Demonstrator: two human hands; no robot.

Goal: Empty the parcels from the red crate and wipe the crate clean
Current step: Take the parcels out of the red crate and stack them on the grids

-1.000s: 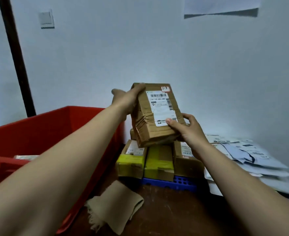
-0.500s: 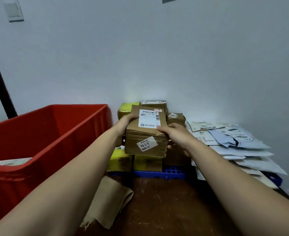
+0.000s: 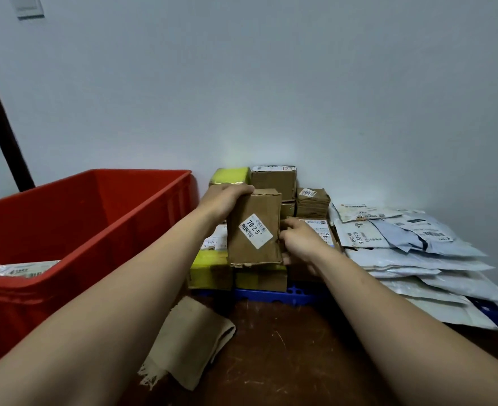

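Centre frame, the left hand (image 3: 226,200) grips the top of a brown cardboard parcel (image 3: 255,230); the right hand (image 3: 300,243) pinches its side. Lower left, a flat packet (image 3: 22,269) lies in the red plastic crate (image 3: 110,206); wiping looks undone.

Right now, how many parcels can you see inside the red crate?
1: a flat parcel lies inside the red crate by its near wall; that wall may hide more.

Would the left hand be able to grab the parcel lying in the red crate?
Probably not yet: the left hand grips the cardboard box. Once free, likely yes; the parcel lies uncovered in the open red crate.
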